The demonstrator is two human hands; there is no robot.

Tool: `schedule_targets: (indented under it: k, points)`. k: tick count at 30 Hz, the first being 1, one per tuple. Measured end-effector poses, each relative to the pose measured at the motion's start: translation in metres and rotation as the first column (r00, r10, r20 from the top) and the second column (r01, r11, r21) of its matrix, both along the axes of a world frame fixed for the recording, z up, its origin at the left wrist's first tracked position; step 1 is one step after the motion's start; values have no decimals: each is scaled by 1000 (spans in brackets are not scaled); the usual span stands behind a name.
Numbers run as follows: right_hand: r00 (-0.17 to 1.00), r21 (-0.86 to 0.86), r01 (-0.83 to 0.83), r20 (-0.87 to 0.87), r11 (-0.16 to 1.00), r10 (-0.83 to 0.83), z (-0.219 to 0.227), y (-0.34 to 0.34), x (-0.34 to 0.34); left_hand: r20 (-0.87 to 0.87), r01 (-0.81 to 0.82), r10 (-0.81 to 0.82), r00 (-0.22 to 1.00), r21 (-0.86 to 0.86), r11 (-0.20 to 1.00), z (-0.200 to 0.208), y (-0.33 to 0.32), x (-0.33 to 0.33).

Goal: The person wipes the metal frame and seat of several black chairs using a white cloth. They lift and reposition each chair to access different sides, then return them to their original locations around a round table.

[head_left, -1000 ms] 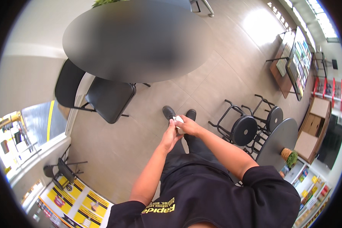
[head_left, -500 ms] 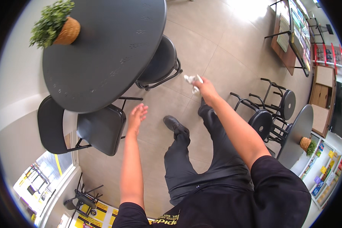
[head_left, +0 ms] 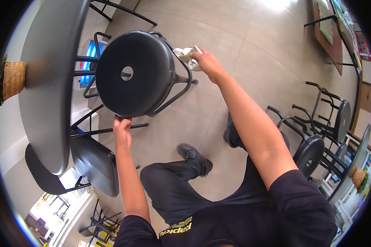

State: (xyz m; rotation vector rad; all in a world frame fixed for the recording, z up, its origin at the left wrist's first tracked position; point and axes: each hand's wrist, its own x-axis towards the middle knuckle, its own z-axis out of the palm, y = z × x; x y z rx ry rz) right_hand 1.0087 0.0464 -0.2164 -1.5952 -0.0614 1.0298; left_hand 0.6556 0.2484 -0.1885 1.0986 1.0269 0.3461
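Note:
A black round stool (head_left: 142, 88) with a small hole in its seat stands beside the grey table (head_left: 49, 111). My left hand (head_left: 123, 131) grips the near rim of the seat, fingers curled around its edge and partly hidden. On the stool's far right side, my right hand (head_left: 208, 66) is closed on a crumpled white cloth (head_left: 189, 57). The cloth is close to the stool's curved frame; whether they touch I cannot tell.
A black folding chair (head_left: 97, 162) stands at the lower left by the table. A woven plant pot (head_left: 14, 82) sits on the tabletop. To the right are more black stools (head_left: 311, 154) around another table. A blue-lit device (head_left: 90, 61) shows behind the stool.
My view has come lower and closer to the stool, whose whole seat now shows. My left hand went from open in the air to gripping the seat rim. The cloth stays in my right hand.

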Motion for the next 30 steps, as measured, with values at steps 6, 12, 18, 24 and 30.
schedule_targets:
  k: [6,12,18,24,30]
  points:
    - [915,13,264,314,964,-255,-57,6,54,216,125,-161,963,172,977,20,-43,80]
    - [652,-34,721,368,692,-662,-122,-42,77,459,213,-377,804,369,905,2,-56,154]
    - [718,-230,608,568,760,-402,-185,-53,-57,391,305,-488,781,444,843,10,-72,183]
    - [790,-310,448,576,839,-209,-161,-14,-106,364,299,-548,753,553,777,-8,-77,195]
    - [801,-462,178,580,869,145,-116,-9,-169,385,174,-427,818,541,823,-11,-89,190]
